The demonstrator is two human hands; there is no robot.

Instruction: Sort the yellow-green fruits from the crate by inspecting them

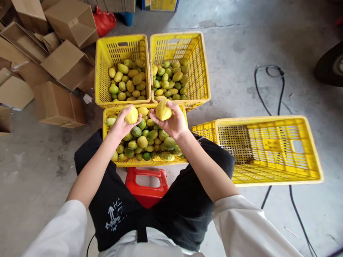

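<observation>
In my left hand I hold a yellow lemon, its fingers curled beneath the fruit. A second, larger-looking yellow lemon rests in my right hand, with thumb and fingers around it. Both hands are raised over the near yellow crate. That crate is filled with green and yellow lemons. Behind it stand a left yellow crate and a right yellow crate, each partly filled with similar fruit.
On my right a yellow crate holds no fruit; a black cable runs by it. Cardboard boxes are piled at the left, beside a red bag. A red plastic stool is between my legs. A wheel shows far right.
</observation>
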